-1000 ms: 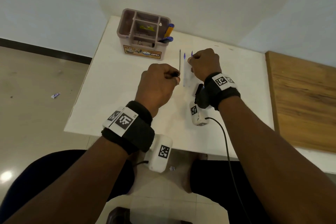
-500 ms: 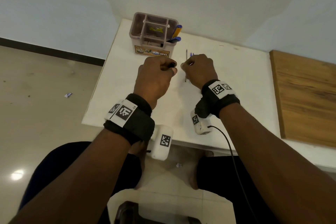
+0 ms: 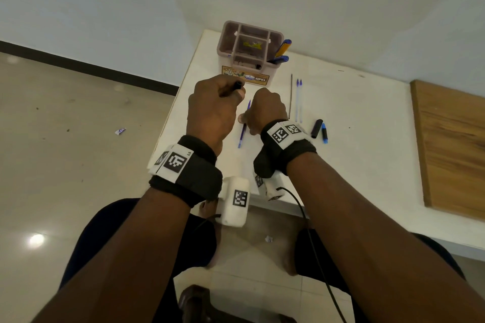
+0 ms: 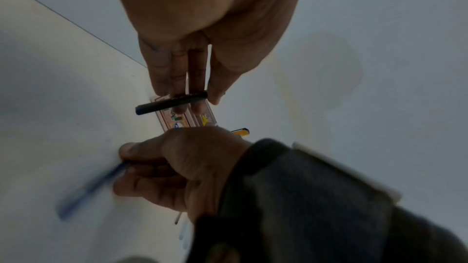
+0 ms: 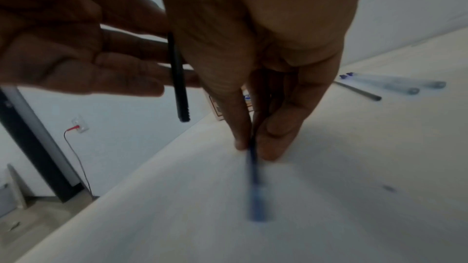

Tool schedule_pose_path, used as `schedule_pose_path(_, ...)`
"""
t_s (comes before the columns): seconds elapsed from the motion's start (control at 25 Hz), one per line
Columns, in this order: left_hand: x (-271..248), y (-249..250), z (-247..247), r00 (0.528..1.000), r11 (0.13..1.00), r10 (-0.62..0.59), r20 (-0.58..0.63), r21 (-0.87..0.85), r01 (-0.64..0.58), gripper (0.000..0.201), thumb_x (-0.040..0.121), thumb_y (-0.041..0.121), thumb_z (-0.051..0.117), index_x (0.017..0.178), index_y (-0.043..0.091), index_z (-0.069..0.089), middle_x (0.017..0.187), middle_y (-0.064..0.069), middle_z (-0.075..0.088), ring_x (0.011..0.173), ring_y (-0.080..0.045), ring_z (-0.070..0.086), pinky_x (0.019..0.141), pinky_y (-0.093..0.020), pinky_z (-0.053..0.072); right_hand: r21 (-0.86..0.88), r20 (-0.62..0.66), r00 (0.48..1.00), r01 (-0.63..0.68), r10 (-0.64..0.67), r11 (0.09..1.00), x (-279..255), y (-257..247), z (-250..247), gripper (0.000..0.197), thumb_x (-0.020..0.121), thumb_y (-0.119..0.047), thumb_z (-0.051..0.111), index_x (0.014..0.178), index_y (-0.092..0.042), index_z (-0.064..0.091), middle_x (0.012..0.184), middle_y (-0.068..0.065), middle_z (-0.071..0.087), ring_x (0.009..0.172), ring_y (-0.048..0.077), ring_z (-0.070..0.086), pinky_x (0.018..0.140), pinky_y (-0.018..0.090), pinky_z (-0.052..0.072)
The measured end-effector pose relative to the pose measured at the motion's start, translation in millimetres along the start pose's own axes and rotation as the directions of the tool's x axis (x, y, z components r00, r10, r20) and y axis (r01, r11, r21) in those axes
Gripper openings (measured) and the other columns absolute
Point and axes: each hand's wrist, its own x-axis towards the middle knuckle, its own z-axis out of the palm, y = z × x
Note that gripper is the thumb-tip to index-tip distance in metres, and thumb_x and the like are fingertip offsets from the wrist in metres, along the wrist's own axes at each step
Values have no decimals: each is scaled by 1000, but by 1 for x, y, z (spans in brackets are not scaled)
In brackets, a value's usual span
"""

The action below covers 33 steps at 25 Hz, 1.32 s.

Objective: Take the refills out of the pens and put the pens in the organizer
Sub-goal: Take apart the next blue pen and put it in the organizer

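Note:
My left hand (image 3: pixel 233 92) grips a black pen barrel (image 4: pixel 172 103) above the table, just in front of the organizer (image 3: pixel 228 34). Its open end (image 3: pixel 238 85) pokes out past my fingers. Beside it, my right hand (image 3: pixel 245 119) pinches a blue refill (image 3: pixel 243 128) between thumb and fingers, low over the white table (image 3: pixel 354 165). In the right wrist view the refill (image 5: pixel 254 177) is blurred and slants down to the tabletop, with the black barrel (image 5: pixel 178 79) hanging apart to its left. Two pens (image 3: pixel 282 52) stand in the organizer's right compartment.
Three loose refills (image 3: pixel 297 101) lie side by side right of my hands. A dark cap (image 3: pixel 316 128) and a blue piece (image 3: pixel 324 133) lie by my right wrist. A wooden board (image 3: pixel 451 144) is at the far right. The table's left edge is close to my left hand.
My hands were close together half a second ago. They have now moved apart: the right hand holds the blue refill clear of the black barrel and has drawn back toward me.

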Motion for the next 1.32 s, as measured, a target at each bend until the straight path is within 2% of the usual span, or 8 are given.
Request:
schedule_pose_path(0.12, 5, 0, 6, 1000, 1000, -17, 19, -10, 17, 29, 96, 17, 68, 125, 16, 72, 120, -2, 75, 110, -19, 70, 106, -43, 53, -17, 26, 1000, 4, -4, 1000, 6, -7, -7, 37, 92, -20, 74, 121, -5, 56, 123, 14, 66, 111, 33, 68, 92, 37, 56)
schedule_pose_path(0.32, 11, 2, 18, 999, 999, -37, 35, -28, 38, 29, 96, 20, 68, 124, 19, 72, 119, 1, 75, 109, -18, 70, 104, -44, 55, 27, 66, 998, 17, -18, 1000, 2, 0, -8, 36, 92, -34, 74, 111, -8, 58, 103, 10, 65, 95, 27, 65, 83, 36, 53)
schedule_pose_path(0.44, 8, 4, 28, 997, 999, -37, 68, -14, 38, 29, 96, 21, 68, 125, 19, 71, 120, 1, 74, 109, -18, 69, 106, -40, 52, 177, 58, 994, -106, 98, 979, -4, 35, -15, 45, 89, -48, 73, 95, -6, 59, 88, 10, 68, 85, 27, 70, 70, 33, 54)
schedule_pose_path(0.56, -1, 6, 45, 983, 999, -42, 181, -15, 45, 28, 95, 20, 69, 123, 19, 71, 116, -2, 75, 104, -18, 72, 104, -40, 54, 392, -67, 990, -87, 123, 916, -21, 77, -38, 44, 92, -38, 63, 86, 5, 69, 79, 19, 75, 71, 29, 74, 77, 44, 62)
schedule_pose_path(0.68, -13, 6, 64, 945, 999, -39, 324, 21, 34, 27, 95, 19, 69, 122, 18, 72, 109, -2, 77, 97, -15, 75, 102, -38, 55, 647, -195, 956, -40, 217, 761, -44, 106, -56, 28, 94, -25, 61, 76, -5, 65, 72, 10, 74, 56, 21, 67, 66, 38, 60)
schedule_pose_path(0.8, -25, 6, 86, 894, 998, -51, 446, 63, 26, 26, 94, 16, 69, 119, 15, 73, 105, -3, 78, 94, -16, 76, 99, -35, 56, 806, -268, 916, 43, 299, 591, -53, 128, -65, 17, 89, -17, 62, 82, -2, 66, 71, 9, 75, 54, 20, 66, 59, 35, 57)
schedule_pose_path(1.08, -28, 9, 130, 862, 994, -78, 500, 111, 26, 24, 95, 15, 67, 118, 15, 74, 101, -1, 78, 92, -16, 76, 86, -23, 55, 789, -461, 821, 206, 337, 578, -44, 165, -88, 23, 85, -21, 64, 94, 0, 66, 76, 10, 76, 57, 15, 71, 69, 43, 63)
schedule_pose_path(1.32, -29, 7, 148, 863, 992, -83, 499, 127, 22, 21, 95, 15, 68, 115, 17, 75, 95, 4, 79, 86, -12, 77, 67, -5, 49, 812, -400, 875, 201, 273, 547, -44, 181, -83, 23, 86, -18, 65, 98, 2, 64, 81, 13, 76, 63, 21, 74, 69, 43, 64)
